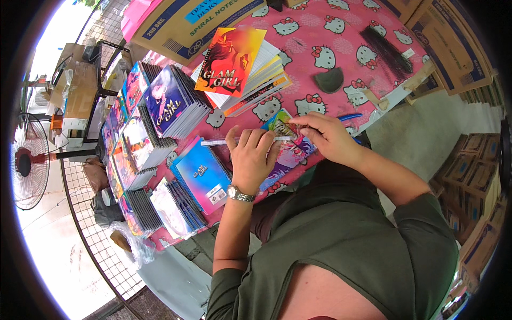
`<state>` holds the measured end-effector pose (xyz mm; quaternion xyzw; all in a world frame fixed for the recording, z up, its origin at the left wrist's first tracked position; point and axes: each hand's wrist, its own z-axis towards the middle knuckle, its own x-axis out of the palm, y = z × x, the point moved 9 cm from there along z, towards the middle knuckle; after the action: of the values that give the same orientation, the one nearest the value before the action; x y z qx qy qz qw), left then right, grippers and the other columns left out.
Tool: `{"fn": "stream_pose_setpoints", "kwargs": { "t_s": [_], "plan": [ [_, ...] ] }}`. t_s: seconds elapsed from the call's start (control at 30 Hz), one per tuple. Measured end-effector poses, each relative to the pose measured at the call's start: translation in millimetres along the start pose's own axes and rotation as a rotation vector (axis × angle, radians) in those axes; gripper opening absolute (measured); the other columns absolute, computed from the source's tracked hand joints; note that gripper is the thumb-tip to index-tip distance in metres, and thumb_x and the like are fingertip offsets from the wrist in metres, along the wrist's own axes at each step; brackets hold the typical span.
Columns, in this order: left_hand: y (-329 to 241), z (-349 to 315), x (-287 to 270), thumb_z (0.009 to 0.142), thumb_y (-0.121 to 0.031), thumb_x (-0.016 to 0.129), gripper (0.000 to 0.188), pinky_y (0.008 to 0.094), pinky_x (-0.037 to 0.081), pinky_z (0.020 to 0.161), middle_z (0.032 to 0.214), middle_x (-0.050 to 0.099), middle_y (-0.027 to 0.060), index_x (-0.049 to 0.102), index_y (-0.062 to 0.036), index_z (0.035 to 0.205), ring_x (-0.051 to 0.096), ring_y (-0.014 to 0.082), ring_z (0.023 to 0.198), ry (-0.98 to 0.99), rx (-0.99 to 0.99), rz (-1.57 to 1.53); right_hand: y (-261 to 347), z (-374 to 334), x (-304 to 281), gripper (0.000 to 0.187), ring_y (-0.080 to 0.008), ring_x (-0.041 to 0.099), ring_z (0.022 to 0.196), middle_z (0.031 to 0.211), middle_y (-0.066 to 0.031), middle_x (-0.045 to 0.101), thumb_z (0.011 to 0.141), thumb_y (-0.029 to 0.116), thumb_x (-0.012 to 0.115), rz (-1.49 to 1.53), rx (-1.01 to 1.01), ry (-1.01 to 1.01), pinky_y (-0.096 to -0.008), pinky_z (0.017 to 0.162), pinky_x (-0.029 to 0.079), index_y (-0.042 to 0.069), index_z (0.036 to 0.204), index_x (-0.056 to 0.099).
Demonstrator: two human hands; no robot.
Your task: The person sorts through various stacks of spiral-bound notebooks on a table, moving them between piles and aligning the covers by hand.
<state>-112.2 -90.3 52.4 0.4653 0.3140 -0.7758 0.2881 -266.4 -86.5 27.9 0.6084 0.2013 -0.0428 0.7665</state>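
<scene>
In front of me lies a notebook with a purple illustrated cover (282, 166), partly covered by my hands. A narrow white page edge (213, 142) runs beneath my left hand (252, 152), whose fingers curl over it and hold the pages. My right hand (326, 136) is at the notebook's right end, thumb and forefinger drawn together; a thin dark strand shows below them, but what they pinch is too small to make out. A green illustrated piece (281, 121) shows between the hands. Beside the right wrist lies a blue pen (350, 117).
Left of me stand piles of spiral notebooks (173, 104) and a blue-pink notebook (201, 173). Farther off are loose covers and pages (232, 61), a carton (186, 29), a dark half-round piece (329, 80) and black spiral coils (386, 52). A fan (29, 160) stands far left.
</scene>
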Motion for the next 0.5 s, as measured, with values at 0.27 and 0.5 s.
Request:
{"fn": "stream_pose_setpoints", "kwargs": {
  "t_s": [0.27, 0.5],
  "plan": [
    [0, 2, 0, 0.081, -0.017, 0.072, 0.021, 0.0510, 0.036, 0.101, 0.095, 0.065, 0.0032, 0.065, -0.0111, 0.100, 0.061, 0.0238, 0.092, 0.015, 0.003, 0.003, 9, -7, 6, 0.025, -0.0291, 0.064, 0.088, 0.098, -0.0114, 0.062, 0.094, 0.006, 0.060, -0.257, -0.194, 0.089, -0.0359, 0.078, 0.052, 0.007, 0.119, 0.065],
    [-16, 7, 7, 0.083, -0.018, 0.070, 0.026, 0.0520, 0.033, 0.104, 0.102, 0.064, 0.0039, 0.061, -0.0111, 0.106, 0.060, 0.0240, 0.099, -0.014, 0.016, 0.025, 17, 2, -3, 0.031, -0.0317, 0.066, 0.086, 0.111, -0.0106, 0.055, 0.094, 0.017, 0.066, -0.110, -0.161, -0.022, -0.0382, 0.077, 0.054, 0.005, 0.122, 0.058]
  ]
}}
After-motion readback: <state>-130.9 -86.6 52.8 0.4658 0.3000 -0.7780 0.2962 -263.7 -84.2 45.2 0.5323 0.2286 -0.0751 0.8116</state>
